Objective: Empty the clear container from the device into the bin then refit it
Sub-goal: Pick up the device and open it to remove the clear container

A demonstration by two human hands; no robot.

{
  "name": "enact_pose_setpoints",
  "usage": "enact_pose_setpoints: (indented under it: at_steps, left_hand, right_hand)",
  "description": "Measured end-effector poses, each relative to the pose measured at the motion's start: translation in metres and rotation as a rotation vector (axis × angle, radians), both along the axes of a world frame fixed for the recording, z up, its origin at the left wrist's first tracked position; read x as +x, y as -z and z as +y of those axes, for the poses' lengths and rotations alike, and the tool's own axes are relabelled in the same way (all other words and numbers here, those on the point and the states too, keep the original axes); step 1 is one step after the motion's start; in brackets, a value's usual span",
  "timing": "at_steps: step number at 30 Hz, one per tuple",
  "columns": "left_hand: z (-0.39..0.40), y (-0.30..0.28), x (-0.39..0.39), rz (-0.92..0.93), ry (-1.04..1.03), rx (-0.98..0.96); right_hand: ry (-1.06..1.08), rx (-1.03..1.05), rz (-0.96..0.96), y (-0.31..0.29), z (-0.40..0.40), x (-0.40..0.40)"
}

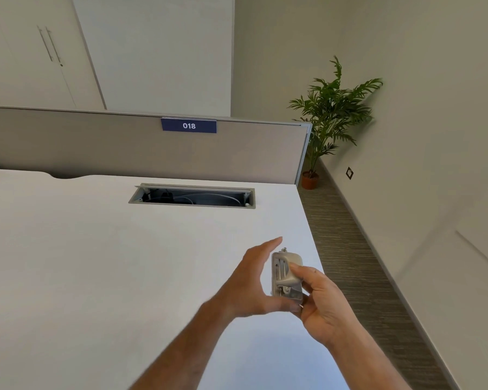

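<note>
A small silver-grey device (286,274) with metal parts at its lower end is held above the white desk (96,263), near the desk's right edge. My right hand (321,302) grips it from the right, thumb on its front face. My left hand (254,282) is at the device's left side, fingers stretched out flat and the thumb touching the device's lower corner. I cannot make out a clear container on the device. No bin is in view.
An open cable slot (192,196) with wires sits at the back of the desk. A grey partition (124,147) bearing a blue "018" label (189,125) stands behind it. A potted plant (330,122) stands on the carpet at the right, by the wall.
</note>
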State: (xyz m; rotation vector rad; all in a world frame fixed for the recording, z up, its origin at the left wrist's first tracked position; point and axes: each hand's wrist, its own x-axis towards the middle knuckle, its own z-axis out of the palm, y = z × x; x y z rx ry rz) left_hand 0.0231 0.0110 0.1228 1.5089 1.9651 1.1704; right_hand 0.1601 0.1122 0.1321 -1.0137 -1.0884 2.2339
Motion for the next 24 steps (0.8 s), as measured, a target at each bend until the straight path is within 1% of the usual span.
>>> enact_pose_setpoints:
  at_steps: [3,7,10,15,24]
  left_hand:
    - [0.007,-0.004,-0.006,0.056,0.018,-0.016]
    - [0.008,-0.001,-0.005,0.032,-0.024,0.027]
    - [0.008,0.002,-0.001,0.023,-0.059,0.067]
    - [0.01,0.003,0.007,-0.008,-0.041,0.105]
    - [0.007,0.005,0.011,0.019,-0.044,0.13]
  right_hand:
    - [-0.033,0.003,0.003,0.0,-0.003,0.0]
    - [-0.047,-0.013,0.017,-0.001,-0.002,0.001]
    - [-0.016,-0.129,0.041,-0.002,-0.001,0.001]
    - [-0.059,-0.347,0.041,-0.003,-0.001,-0.006]
    - [-0.086,-0.497,0.1,0.001,-0.003,-0.007]
